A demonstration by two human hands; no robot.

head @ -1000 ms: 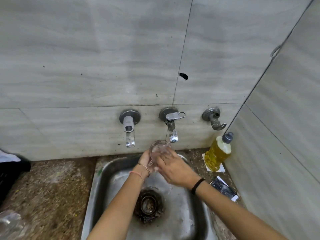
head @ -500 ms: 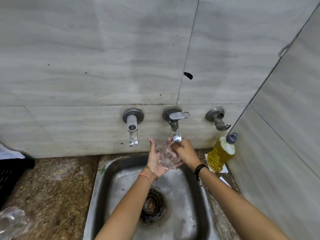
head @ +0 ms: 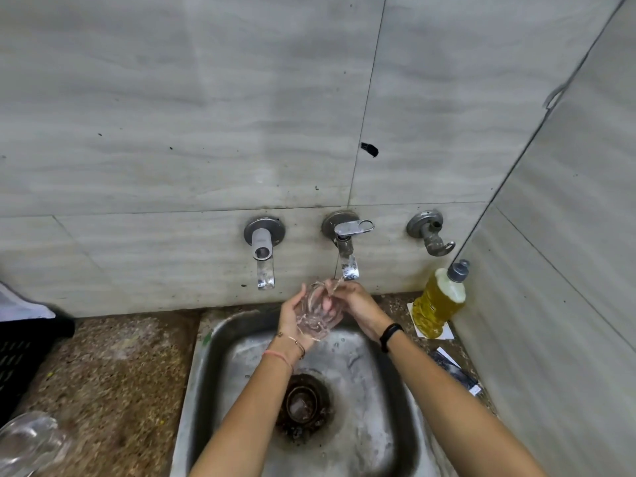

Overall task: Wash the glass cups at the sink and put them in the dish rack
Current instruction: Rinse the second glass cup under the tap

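Glass cup [head: 318, 313]: tilted under running tap [head: 347, 259] over sink [head: 213, 339], left hand [head: 292, 313] curled round its side, right hand [head: 358, 304] gripping the rim, apparently for rinsing.

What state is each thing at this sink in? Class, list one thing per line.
glass cup: held under the running water
middle tap: running, a thin stream
left tap: no water seen
soap bottle: upright, capped, mostly full
left hand: holds the glass cup
right hand: grips the glass cup's rim
sink: wet
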